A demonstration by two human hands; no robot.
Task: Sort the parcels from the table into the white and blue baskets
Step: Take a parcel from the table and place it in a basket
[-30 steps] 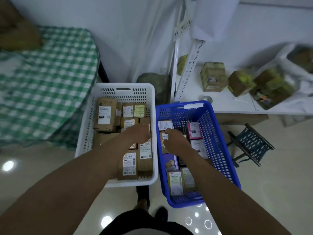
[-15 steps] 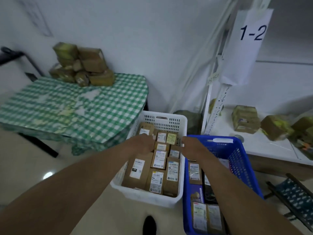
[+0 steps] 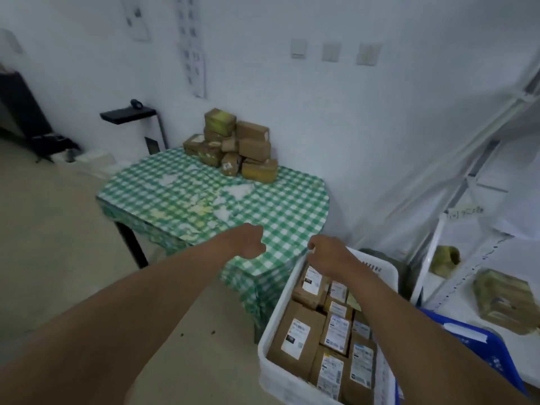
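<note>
A pile of brown parcels (image 3: 233, 146) sits at the far edge of the table with a green checked cloth (image 3: 263, 206). The white basket (image 3: 270, 340) at lower right is packed with labelled brown parcels (image 3: 295, 337). Only a corner of the blue basket (image 3: 493, 349) shows at the right edge. My left hand (image 3: 248, 241) hovers over the table's near edge, fingers curled, nothing in it. My right hand (image 3: 327, 252) is above the white basket's far corner, fingers curled down, nothing visibly held.
A white shelf unit (image 3: 467, 229) stands at the right with more parcels (image 3: 505, 299) on it. A black stand (image 3: 128, 114) and dark gear stand at the far left by the wall. Bare floor lies left of the table.
My view has swung up and left from the baskets toward the table. Both hands have risen out of the baskets and moved toward the table, holding nothing.
</note>
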